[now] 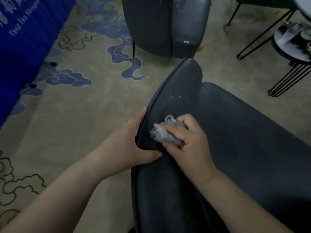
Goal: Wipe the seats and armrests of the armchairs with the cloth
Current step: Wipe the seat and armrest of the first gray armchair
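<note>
A dark grey armchair fills the lower right, with its left armrest [178, 88] running up the middle and its seat [244, 125] to the right. My right hand [188, 142] grips a crumpled grey cloth [166, 133] and presses it on the armrest's top. Pale specks lie on the armrest just beyond the cloth. My left hand [134, 140] grips the armrest's outer edge, thumb on top and fingers round the side. A second dark armchair [165, 26] stands at the top centre.
Beige carpet [87, 125] with blue cloud patterns covers the floor. A blue banner [25, 41] hangs at the left. Small round side tables on black wire legs [289, 47] stand at the upper right, close to the seat's far end.
</note>
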Action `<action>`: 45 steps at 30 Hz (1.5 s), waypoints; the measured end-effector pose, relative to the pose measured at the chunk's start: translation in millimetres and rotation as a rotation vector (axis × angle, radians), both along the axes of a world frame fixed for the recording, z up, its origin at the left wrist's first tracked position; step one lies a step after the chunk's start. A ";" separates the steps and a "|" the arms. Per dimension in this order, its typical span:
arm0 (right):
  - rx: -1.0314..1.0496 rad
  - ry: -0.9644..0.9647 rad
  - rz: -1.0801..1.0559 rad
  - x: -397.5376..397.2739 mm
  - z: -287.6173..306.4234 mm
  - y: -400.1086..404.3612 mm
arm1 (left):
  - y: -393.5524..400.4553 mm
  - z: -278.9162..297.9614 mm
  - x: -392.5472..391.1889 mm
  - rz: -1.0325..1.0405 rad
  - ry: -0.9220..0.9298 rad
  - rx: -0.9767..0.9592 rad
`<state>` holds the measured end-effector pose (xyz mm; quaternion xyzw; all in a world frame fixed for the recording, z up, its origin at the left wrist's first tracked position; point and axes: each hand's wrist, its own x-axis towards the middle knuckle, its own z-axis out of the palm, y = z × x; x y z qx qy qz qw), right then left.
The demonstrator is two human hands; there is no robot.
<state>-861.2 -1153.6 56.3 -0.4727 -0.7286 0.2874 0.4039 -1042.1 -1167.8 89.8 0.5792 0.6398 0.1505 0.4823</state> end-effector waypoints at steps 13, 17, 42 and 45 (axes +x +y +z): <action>-0.018 -0.023 -0.119 -1.5 -7.6 53.2 | 62.4 -6.5 -0.7 -0.141 -0.111 -0.038; -0.078 -0.051 -0.199 -10.0 -1.8 98.3 | 81.9 -10.7 -2.5 -0.199 -0.178 -0.035; -0.331 0.296 -0.512 -6.3 -12.3 80.3 | 163.0 -17.4 18.1 -0.520 0.032 0.164; -0.425 0.339 -0.621 2.6 -13.6 104.2 | 166.8 -13.6 27.7 -0.593 0.168 0.138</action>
